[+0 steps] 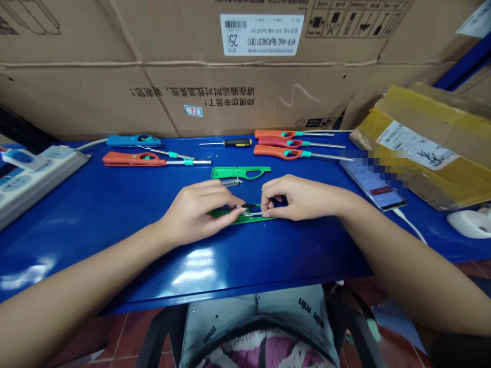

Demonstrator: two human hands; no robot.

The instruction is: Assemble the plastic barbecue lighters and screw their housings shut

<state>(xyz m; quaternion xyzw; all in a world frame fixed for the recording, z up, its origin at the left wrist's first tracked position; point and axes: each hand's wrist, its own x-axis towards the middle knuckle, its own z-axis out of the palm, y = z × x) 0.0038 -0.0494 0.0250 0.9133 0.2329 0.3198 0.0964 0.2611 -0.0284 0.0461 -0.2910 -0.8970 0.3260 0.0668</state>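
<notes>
On the blue table lies a green lighter shell half [245,220], partly covered by both hands. My left hand [207,210] pinches a small black part [248,205] above it, thumb and forefinger together. Thin white wires [253,213] run from there to my right hand [282,198], whose closed fingertips hold them at the shell's right part. Just behind the hands are a second green shell half [241,173] with a loop-shaped opening and a small clear and metal piece [231,182].
Lighters in blue [134,140], orange-red [134,159] and orange [280,151] lie behind, with a screwdriver [238,143]. A power strip [42,179] is left; a phone [374,184] and yellow-taped package [425,148] are right. A large cardboard box [192,76] stands at the back.
</notes>
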